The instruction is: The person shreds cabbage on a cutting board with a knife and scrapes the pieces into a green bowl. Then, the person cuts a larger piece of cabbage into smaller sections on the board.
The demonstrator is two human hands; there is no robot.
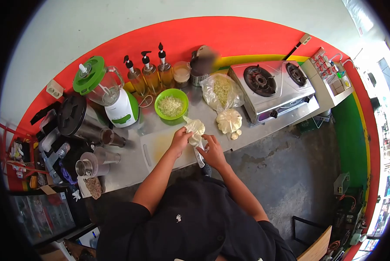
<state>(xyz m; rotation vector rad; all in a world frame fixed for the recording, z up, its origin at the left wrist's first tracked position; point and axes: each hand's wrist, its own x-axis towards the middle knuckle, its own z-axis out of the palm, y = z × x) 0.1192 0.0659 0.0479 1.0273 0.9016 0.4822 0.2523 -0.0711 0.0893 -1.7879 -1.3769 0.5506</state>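
Note:
A pale cabbage leaf [195,127] is held up over the near edge of the white cutting board [150,150]. My left hand [182,140] is closed on its left side. My right hand [213,151] is closed around a knife [200,159] with a whitish handle pointing down toward me; the fingertips are close to the leaf's lower right edge. Most of the blade is hidden or blends with the leaf. Behind the board sits a green bowl [188,102] of shredded cabbage [170,106]. More pale cabbage leaves [229,121] lie to the right, with small cut pieces [235,135] beside them.
A plastic bag of shreds [222,91] lies beside the two-burner stove [271,91]. Along the wall stand pump bottles [150,74] and a green-lidded blender [116,104]. Steel cups [85,167] and a dark-lidded container [75,115] crowd the left. The counter's front edge runs just before me.

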